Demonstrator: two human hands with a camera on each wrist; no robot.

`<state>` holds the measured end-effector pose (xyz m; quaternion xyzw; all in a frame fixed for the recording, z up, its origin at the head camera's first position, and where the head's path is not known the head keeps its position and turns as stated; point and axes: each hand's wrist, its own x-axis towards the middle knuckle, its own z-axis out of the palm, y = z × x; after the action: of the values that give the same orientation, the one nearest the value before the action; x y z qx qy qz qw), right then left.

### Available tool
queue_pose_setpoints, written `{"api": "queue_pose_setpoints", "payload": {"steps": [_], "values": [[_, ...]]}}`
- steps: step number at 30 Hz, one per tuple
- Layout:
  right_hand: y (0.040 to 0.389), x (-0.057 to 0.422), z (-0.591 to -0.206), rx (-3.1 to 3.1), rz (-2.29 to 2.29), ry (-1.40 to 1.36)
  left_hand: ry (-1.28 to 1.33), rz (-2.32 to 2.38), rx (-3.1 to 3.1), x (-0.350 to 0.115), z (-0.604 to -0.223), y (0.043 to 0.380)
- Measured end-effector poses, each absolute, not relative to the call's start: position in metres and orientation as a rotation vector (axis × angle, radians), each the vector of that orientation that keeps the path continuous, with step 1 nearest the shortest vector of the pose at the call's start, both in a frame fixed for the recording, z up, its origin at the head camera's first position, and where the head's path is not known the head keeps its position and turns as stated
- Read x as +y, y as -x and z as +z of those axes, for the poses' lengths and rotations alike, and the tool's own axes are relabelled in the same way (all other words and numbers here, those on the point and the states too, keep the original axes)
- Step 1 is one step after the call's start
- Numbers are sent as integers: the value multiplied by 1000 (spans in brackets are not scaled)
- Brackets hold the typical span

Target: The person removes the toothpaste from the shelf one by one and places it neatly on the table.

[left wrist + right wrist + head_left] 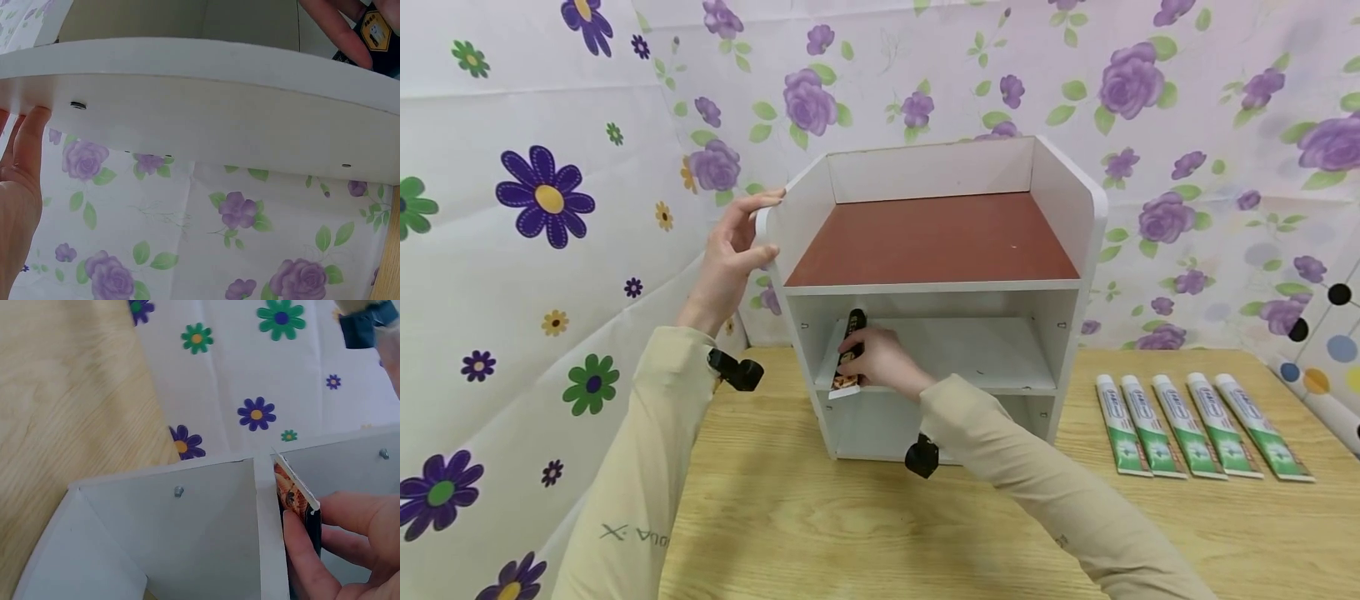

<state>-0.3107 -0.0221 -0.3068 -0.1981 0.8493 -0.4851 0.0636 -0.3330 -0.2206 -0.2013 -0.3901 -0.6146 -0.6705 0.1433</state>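
Observation:
My right hand [876, 357] pinches a black toothpaste tube [853, 333] at the left end of the white cabinet's middle shelf [962, 350]. Its black cap points to the back, and the flat white-edged end with an orange-brown print faces the front. In the right wrist view the tube [292, 487] lies between thumb and fingers, close by the shelf's front edge. My left hand [730, 250] rests against the upper left side panel of the cabinet [790, 221]. In the left wrist view that hand's fingers [30, 140] touch the panel's outer face.
Several white-and-green toothpaste tubes [1206, 425] lie in a row on the wooden table [760, 517], right of the cabinet. A red-brown top board [932, 242] lies between the cabinet's raised sides. Flowered cloth [910, 75] hangs behind and at the left.

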Motion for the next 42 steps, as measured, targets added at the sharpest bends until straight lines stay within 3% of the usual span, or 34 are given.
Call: {"api": "queue_pose_setpoints", "payload": {"steps": [19,42], "values": [[306,4,-305,2410,-1468,573,1110,-1931,-1752,-219,-204,332],[290,72,-292,2147,-1397,786,1091,-1928,-1773,-218,-203,332]]}}
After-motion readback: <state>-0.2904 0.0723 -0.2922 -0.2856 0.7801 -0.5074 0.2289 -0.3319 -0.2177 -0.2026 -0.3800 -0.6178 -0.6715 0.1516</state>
